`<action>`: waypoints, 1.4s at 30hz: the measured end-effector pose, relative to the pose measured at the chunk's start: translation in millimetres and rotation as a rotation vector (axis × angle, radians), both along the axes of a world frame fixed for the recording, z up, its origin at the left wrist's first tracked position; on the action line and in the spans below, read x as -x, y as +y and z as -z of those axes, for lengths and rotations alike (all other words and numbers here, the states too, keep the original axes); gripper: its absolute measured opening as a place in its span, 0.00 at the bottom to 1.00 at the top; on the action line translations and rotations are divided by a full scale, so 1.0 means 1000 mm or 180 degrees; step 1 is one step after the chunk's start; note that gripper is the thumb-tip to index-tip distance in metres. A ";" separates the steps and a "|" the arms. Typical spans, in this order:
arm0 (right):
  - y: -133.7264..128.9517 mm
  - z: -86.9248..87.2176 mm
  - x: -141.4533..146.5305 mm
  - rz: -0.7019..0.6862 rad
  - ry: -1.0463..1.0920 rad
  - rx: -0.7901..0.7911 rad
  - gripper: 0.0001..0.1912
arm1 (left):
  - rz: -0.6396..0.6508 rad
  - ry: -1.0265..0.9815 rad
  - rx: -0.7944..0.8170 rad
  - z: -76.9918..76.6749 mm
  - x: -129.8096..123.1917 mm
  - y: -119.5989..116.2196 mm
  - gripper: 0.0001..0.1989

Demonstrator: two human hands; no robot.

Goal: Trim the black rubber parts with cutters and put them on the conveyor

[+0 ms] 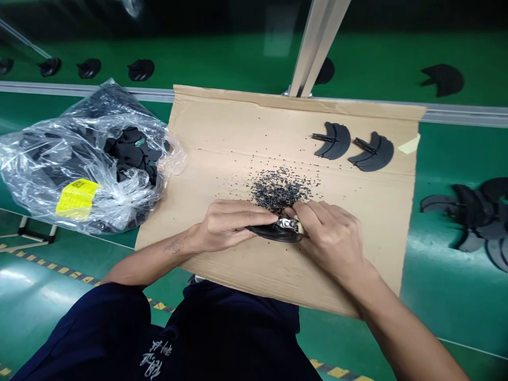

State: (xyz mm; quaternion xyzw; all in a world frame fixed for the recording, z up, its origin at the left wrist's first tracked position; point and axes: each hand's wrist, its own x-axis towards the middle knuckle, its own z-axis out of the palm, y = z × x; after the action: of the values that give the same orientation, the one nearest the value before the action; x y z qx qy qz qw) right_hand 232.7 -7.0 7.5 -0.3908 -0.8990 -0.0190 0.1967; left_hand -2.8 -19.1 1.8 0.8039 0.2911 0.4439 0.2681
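Over the cardboard sheet, my left hand is closed on a black curved plastic part. My right hand grips a small metal hand tool, which looks like cutting nippers with a pale handle; its head lies against the part. Most of the handles are hidden in my palm. Just beyond my hands is a heap of tiny black plastic scraps. Two more black curved parts with thin stems rest at the upper right of the cardboard.
A clear plastic bag of black parts with a yellow label stands on the left. More black parts are piled on the green table at right. Behind the metal rail, an upright metal post rises among spaced-out parts.
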 end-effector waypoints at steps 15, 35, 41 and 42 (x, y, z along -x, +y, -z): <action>0.010 0.010 -0.007 0.0021 0.0366 0.0735 0.10 | 0.0071 0.0637 -0.0130 -0.003 -0.001 0.004 0.17; 0.002 -0.002 -0.010 0.0496 -0.0158 0.0726 0.08 | -0.2073 0.2525 0.0569 -0.043 0.071 0.248 0.21; 0.001 0.002 -0.016 0.0640 -0.0179 0.0634 0.11 | -0.1789 0.2438 0.0500 -0.023 0.027 0.302 0.11; 0.002 0.003 -0.017 0.0662 -0.0194 0.0649 0.12 | -0.1633 0.2356 0.0425 -0.017 0.012 0.311 0.11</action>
State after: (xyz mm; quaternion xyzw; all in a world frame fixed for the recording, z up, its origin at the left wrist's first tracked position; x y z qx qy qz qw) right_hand 250.1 -5.5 4.6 -0.4991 -0.8564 0.0404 0.1256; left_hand -14.6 291.6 19.0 0.7913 0.5851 0.1591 0.0786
